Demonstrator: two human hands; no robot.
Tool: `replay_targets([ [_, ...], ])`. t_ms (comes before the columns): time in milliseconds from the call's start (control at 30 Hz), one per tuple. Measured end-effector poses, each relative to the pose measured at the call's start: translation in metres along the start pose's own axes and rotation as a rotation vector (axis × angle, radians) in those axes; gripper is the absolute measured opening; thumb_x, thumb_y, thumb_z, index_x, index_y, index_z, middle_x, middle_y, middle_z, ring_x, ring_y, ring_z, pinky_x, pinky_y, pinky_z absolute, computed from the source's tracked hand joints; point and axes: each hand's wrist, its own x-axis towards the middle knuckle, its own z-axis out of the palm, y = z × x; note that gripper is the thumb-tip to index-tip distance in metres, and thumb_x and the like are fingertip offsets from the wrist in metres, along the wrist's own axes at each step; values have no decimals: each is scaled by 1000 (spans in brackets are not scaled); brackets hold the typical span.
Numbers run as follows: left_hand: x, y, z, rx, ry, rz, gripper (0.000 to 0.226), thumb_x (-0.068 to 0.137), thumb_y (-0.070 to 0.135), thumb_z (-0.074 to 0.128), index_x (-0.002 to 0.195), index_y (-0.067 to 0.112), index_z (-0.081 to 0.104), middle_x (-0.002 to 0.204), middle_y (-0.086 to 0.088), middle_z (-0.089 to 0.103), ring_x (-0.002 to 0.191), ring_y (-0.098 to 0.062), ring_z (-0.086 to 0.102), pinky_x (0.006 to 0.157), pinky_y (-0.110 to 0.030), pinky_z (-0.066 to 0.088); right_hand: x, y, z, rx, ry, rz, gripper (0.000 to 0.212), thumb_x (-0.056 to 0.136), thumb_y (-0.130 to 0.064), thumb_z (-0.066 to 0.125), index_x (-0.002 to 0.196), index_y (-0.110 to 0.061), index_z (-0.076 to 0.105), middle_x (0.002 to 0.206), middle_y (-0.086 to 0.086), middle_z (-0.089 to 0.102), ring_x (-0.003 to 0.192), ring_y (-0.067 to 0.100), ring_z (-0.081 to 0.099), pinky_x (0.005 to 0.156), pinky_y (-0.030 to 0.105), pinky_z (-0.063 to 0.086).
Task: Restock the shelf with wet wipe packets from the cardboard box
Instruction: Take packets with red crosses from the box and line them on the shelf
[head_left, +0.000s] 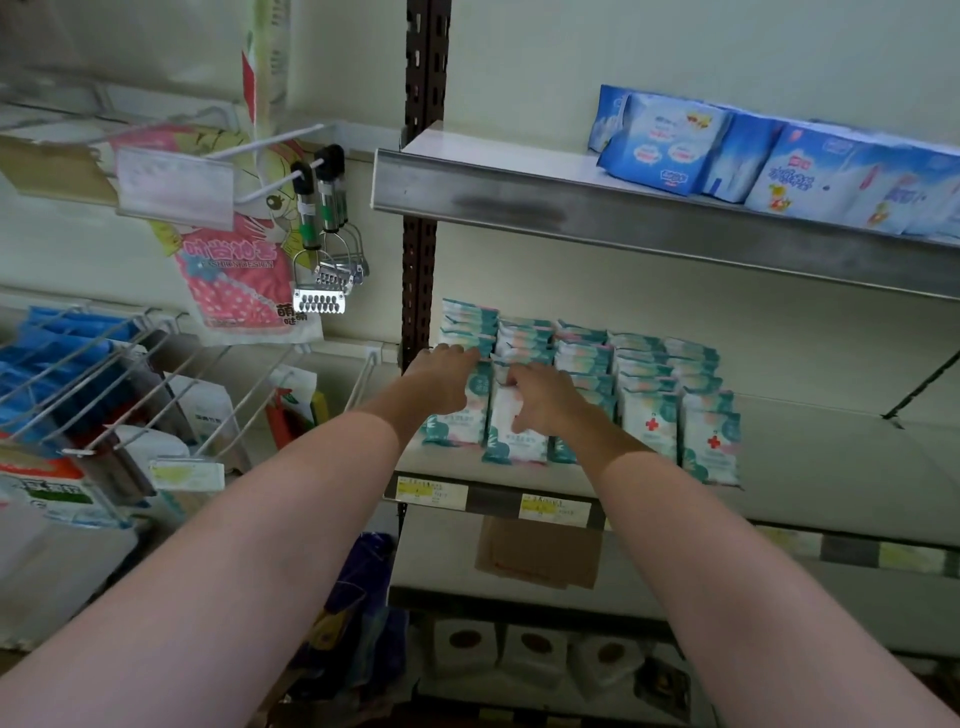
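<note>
1. Packets (649, 410) of wet wipes sit in rows on the left part of the shelf (831, 457).
2. I see my left hand (441, 382) reach over the far-left row, fingers laid flat on it.
3. My right hand (545, 397) curls on a packet in the next row.
4. Much shelf space on the right is bare, so more packets could go there.
5. I cannot see the box.

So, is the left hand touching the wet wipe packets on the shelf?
Touching. The head view shows the left hand resting on the leftmost wet wipe packets, its fingertips overlapping the top packet's edge with no gap.
</note>
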Motion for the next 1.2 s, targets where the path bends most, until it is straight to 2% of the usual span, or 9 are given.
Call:
replay_targets([
  [133,3,1,3,14,17,22,57,87,14,62,140,17,40,129,-9,50,121,-28,45,101,-42,38,1,-1,4,-75,80,0,68,76,-24,79,136,-19,48,137,8,48,130,31,40,106,44,30],
  [333,2,3,6,102,11,29,59,89,15,60,144,20,37,137,-10,40,128,-30,37,106,-44,35,-4,-10,9,-92,140,68,65,81,-17,73,138,-19,43,137,9,44,130,30,36,103,42,30],
  [433,-2,4,4,161,39,6,59,89,21,61,144,22,37,139,-9,37,129,-30,35,104,-42,36,-12,-15,11,-104,202,94,66,82,-16,71,140,-16,41,138,10,42,129,31,35,103,40,30],
  [567,-13,3,5,151,94,-7,59,86,16,63,140,20,39,134,-10,41,124,-30,39,99,-42,39,-27,-20,16,-61,259,130,63,81,-14,70,137,-14,42,137,12,40,127,32,36,104,39,32],
  [800,-49,13,11,124,99,-26,48,86,16,56,132,14,43,131,-11,47,122,-32,41,99,-42,37,-68,-27,33,32,215,102,44,87,-16,66,127,-10,47,133,15,41,123,33,38,97,39,39],
  [967,-93,29,6,110,87,-73,42,88,18,52,130,16,46,126,-10,53,118,-30,47,95,-41,38,-102,-35,37,92,176,-2,26,94,-13,55,119,-10,52,128,13,48,118,32,44,91,38,43],
  [1100,-145,47,10,42,13,-200,35,90,16,48,125,17,48,119,-10,58,111,-30,55,85,-39,41,-138,-50,45,160,50,-59,24,95,-17,54,119,-13,52,125,10,47,111,30,48,80,35,43],
  [1200,-194,55,24,37,-81,-264,39,89,18,52,128,20,46,122,-8,58,112,-29,56,89,-40,45,-161,-67,65,185,-39,-63,28,94,-21,57,121,-17,51,127,7,48,112,28,50,84,36,46],
])
